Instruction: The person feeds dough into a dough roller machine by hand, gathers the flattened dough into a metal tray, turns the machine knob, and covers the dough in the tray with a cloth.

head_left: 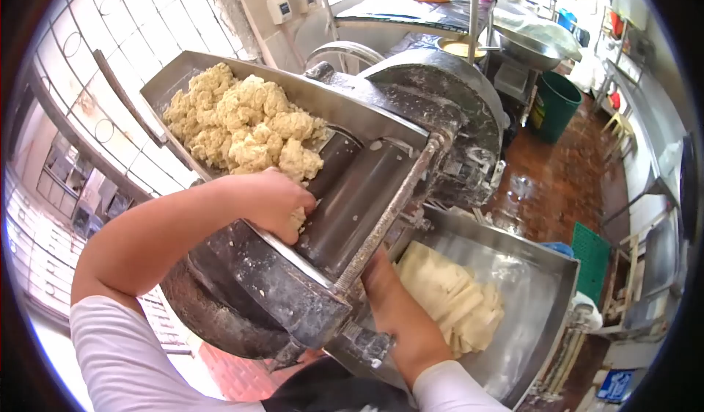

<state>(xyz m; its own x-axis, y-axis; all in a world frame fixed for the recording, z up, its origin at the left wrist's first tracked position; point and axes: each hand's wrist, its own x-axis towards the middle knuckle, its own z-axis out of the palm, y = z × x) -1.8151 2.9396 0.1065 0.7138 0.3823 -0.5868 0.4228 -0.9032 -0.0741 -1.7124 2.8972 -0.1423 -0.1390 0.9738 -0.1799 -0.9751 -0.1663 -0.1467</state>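
My left hand is closed beside the steel rollers of a dough sheeter, with a bit of crumbly dough showing at its fingers. Just beyond it, a large lumpy heap of pale dough fills the far part of the metal hopper. My right forearm reaches under the roller frame, so the fingers of that hand are hidden. Close to that arm, folded layers of flattened dough lie in a steel tray below the rollers.
A big dark wheel housing stands at the machine's far side. Behind it are a metal bowl and a green bin on the wet brown tiled floor. Barred windows line the left, and metal racks the right.
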